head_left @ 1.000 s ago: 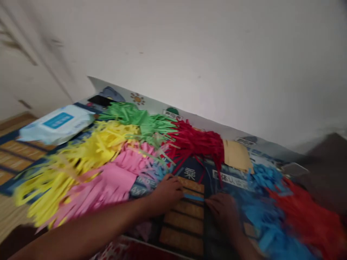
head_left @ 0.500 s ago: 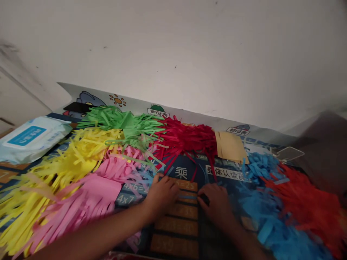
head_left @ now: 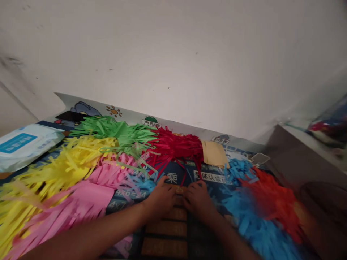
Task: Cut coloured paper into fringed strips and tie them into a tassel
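Note:
My left hand (head_left: 162,198) rests low over the dark printed mat (head_left: 164,228), its fingers bent and closed at the end of some blue paper strips (head_left: 143,183). Close on its right, my right hand (head_left: 199,201) is also closed, thumb against fingers. A thin blue strip seems to run between the two hands, but the fingers hide most of it. Beyond them lies a bundle of red fringed paper (head_left: 177,146). Pink fringed paper (head_left: 93,195) is left of my left hand, and blue fringed paper (head_left: 260,227) is right of my right forearm.
Green (head_left: 116,130) and yellow fringed paper (head_left: 73,157) lie at the left, by a wet-wipes pack (head_left: 29,146). A tan paper piece (head_left: 215,153) lies behind my right hand. Orange-red fringed paper (head_left: 271,195) is at the right. A white wall (head_left: 162,54) rises behind.
My hands have come closer together, the right one moving toward the left. The view has shifted a little, showing more of the dark surface and colourful items at the right.

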Demonstrator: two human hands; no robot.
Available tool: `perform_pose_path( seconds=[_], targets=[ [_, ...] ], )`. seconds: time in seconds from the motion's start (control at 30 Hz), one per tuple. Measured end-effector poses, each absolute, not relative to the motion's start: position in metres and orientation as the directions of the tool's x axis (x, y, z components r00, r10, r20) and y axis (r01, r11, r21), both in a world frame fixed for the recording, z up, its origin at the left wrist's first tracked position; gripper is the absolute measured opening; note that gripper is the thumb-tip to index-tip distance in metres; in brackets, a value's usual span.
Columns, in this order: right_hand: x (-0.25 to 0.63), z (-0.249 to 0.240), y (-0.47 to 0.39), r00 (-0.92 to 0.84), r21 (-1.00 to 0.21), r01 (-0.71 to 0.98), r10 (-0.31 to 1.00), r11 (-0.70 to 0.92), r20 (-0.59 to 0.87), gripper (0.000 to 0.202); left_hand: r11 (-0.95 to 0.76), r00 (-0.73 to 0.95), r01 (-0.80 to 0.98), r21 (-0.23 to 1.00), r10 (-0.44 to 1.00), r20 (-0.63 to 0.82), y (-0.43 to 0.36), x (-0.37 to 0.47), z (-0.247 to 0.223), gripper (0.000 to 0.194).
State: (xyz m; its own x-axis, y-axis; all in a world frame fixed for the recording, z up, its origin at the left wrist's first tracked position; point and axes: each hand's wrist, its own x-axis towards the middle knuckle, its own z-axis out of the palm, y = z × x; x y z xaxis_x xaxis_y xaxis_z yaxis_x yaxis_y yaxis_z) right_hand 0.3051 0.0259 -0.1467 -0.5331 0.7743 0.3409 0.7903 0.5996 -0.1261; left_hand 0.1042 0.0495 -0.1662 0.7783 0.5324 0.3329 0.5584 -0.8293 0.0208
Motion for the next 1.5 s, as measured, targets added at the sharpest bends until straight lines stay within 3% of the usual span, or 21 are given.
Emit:
perform_pose_path(
  seconds=[0.07,0.13,0.2,0.27,0.37,0.53,0.67,0.83,0.97,1.07,1.2,1.33,1.5],
  targets=[
    [0.3,-0.123,0.013,-0.428,-0.31,0.796,0.846,0.519,0.317,0.006,-0.858,0.767,0.513,-0.001,0.458,0.45,0.044,0.094,-0.144,0.011],
    [0.294,-0.099,-0.002,-0.312,-0.602,0.697,0.92,0.391,0.236,0.015,-0.912,0.765,0.409,-0.013,0.335,0.55,0.032,0.081,-0.114,0.015],
    [0.286,-0.082,-0.013,-0.303,-0.867,0.459,0.952,0.194,0.053,0.024,-0.931,0.77,0.365,-0.017,0.291,0.568,0.021,0.07,-0.086,0.025],
    [0.276,-0.077,-0.017,-0.347,-0.98,0.182,0.927,-0.084,-0.144,0.029,-0.939,0.736,0.345,-0.004,0.267,0.622,0.013,0.063,-0.067,0.03],
    [0.258,-0.086,-0.02,-0.278,-0.951,-0.101,0.926,-0.293,-0.256,0.031,-0.926,0.597,0.359,0.119,0.326,0.733,0.004,0.061,-0.063,0.024],
    [0.23,-0.105,-0.03,-0.117,-0.895,-0.363,0.966,-0.259,-0.232,0.036,-0.728,0.318,0.389,0.564,0.681,0.66,-0.013,0.065,-0.09,0.017],
    [0.217,-0.108,-0.036,0.02,-0.878,-0.419,0.965,-0.231,-0.263,0.035,-0.588,0.224,0.299,0.752,0.809,0.543,-0.026,0.069,-0.1,0.024],
    [0.218,-0.113,-0.036,0.04,-0.926,-0.331,0.977,-0.183,-0.208,0.026,-0.602,0.234,0.248,0.759,0.797,0.556,-0.026,0.069,-0.102,0.02],
    [0.235,-0.106,-0.022,0.102,-0.993,-0.115,0.994,-0.03,-0.042,0.011,-0.606,0.202,0.281,0.745,0.796,0.571,-0.017,0.069,-0.105,0.016],
    [0.245,-0.097,-0.01,0.093,-0.999,0.02,0.995,0.042,0.043,0.013,-0.566,0.167,0.298,0.768,0.823,0.542,-0.012,0.074,-0.108,0.015],
    [0.239,-0.102,-0.008,0.08,-0.993,-0.098,0.994,-0.069,-0.077,0.018,-0.432,0.073,0.262,0.863,0.901,0.428,-0.01,0.084,-0.11,0.016],
    [0.23,-0.119,-0.012,0.042,-0.956,-0.194,0.972,-0.219,-0.231,0.031,-0.302,0.096,0.191,0.934,0.953,0.288,-0.007,0.087,-0.11,0.019],
    [0.226,-0.126,-0.009,0.059,-0.897,-0.36,0.954,-0.256,-0.295,0.031,-0.305,0.131,0.16,0.939,0.949,0.286,-0.006,0.087,-0.112,0.019]
  ],
)
